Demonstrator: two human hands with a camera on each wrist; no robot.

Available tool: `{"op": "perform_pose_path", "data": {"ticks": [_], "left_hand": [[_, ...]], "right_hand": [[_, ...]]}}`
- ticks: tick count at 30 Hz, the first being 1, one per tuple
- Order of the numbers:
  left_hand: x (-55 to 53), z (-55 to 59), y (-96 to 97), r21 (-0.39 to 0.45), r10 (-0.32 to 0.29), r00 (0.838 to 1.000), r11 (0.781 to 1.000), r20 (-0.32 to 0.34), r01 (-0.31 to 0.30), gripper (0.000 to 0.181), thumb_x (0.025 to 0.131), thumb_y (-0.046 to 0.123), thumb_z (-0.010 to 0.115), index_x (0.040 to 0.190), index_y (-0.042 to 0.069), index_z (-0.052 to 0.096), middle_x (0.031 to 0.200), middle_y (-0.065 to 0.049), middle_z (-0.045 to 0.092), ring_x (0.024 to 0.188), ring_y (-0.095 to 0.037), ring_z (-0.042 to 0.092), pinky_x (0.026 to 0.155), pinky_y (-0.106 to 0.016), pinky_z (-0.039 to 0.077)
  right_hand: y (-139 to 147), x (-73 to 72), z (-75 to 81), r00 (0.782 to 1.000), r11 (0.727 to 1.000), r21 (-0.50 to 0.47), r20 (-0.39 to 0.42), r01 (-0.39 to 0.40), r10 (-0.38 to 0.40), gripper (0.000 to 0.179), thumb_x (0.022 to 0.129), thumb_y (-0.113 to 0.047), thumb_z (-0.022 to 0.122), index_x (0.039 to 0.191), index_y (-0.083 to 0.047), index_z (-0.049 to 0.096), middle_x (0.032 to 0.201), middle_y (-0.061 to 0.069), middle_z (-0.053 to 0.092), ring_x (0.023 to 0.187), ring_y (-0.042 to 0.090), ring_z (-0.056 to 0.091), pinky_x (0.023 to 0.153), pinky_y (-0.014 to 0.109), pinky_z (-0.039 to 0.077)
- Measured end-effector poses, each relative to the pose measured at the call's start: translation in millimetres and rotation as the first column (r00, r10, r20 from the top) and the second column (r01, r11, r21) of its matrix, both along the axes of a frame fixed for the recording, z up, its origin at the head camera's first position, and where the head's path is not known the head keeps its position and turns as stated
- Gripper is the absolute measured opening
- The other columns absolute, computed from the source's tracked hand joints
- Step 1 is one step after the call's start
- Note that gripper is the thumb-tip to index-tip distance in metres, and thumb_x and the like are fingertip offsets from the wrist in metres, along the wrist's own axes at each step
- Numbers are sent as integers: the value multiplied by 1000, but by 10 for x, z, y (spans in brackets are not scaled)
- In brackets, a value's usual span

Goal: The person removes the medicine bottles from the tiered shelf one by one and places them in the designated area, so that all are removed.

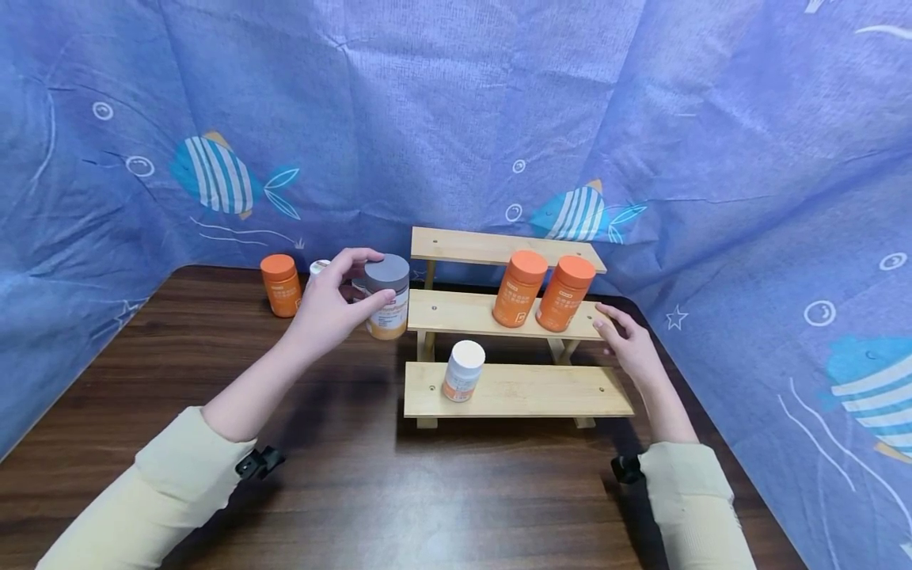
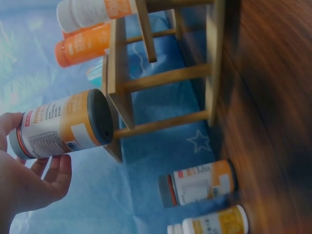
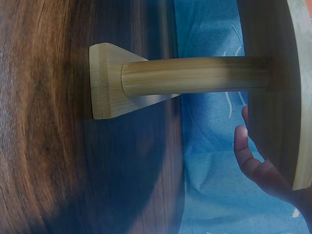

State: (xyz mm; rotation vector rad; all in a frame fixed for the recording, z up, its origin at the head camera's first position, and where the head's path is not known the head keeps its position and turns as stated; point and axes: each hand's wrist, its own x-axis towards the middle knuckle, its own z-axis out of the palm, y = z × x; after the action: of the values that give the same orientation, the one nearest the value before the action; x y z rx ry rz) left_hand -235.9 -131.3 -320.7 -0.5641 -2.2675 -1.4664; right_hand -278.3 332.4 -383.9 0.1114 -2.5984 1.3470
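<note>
Blue fish-print cloth [image 1: 442, 119] behind dark wood table [image 1: 427, 491]; 3-tier wooden shelf [image 1: 492, 246] on table; left hand [image 1: 329, 299] clamped round grey-lidded jar [image 1: 392, 315], lid-up off table beside left end of middle tier [image 1: 456, 313]; right hand [image 1: 632, 348] at that tier's right end, cannot tell if gripping; 2 orange bottles [image 1: 520, 293] on middle tier; white bottle [image 1: 464, 372] on lowest tier [image 1: 541, 390].

Blue fish-print cloth [image 1: 442, 111] behind brown wood-grain table [image 1: 335, 507]; pale glare [image 1: 435, 491].

Glare on tabletop [image 1: 442, 491], wrist views seemingly hazy
</note>
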Motion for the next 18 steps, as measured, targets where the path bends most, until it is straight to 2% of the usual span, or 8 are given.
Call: {"op": "perform_pose_path", "data": {"ticks": [3, 11, 14, 18], "left_hand": [[10, -35, -41, -3, 14, 1000, 1000, 0, -14, 47, 82, 24, 75, 124, 17, 55, 111, -5, 61, 88, -15, 59, 73, -25, 53], [-1, -143, -125, 0, 26, 999, 1000, 25, -26, 47, 81, 24, 75, 124, 16, 55, 113, -4, 59, 98, -16, 56, 75, -19, 50], [-13, -195, -154, -2, 41, 998, 999, 49, -41, 48, 81, 24, 75, 124, 16, 55, 115, -5, 59, 99, -18, 56, 76, -23, 50], [-41, -268, -188, -6, 51, 996, 999, 68, -51, 48, 82, 24, 74, 125, 14, 54, 119, -8, 57, 104, -21, 55, 82, -37, 51]], "right_hand": [[1, 0, 0, 1000, 1000, 4, -2, 2, -2, 54, 94, -39, 56, 139, -11, 47, 127, 10, 49, 78, 3, 52, 65, 27, 54], [-3, 6, 3, 1000, 1000, -2, -3, 4, -4, 53, 94, -38, 56, 139, -12, 47, 123, 9, 51, 76, 1, 52, 65, 26, 53], [-1, 8, 4, 1000, 1000, -12, -3, 3, -3, 52, 94, -38, 56, 139, -12, 48, 119, 6, 51, 77, 3, 53, 64, 26, 53], [7, 6, -1, 1000, 1000, -22, 0, -6, 6, 53, 94, -39, 56, 139, -12, 47, 117, 5, 51, 79, 3, 51, 64, 25, 53]]}}
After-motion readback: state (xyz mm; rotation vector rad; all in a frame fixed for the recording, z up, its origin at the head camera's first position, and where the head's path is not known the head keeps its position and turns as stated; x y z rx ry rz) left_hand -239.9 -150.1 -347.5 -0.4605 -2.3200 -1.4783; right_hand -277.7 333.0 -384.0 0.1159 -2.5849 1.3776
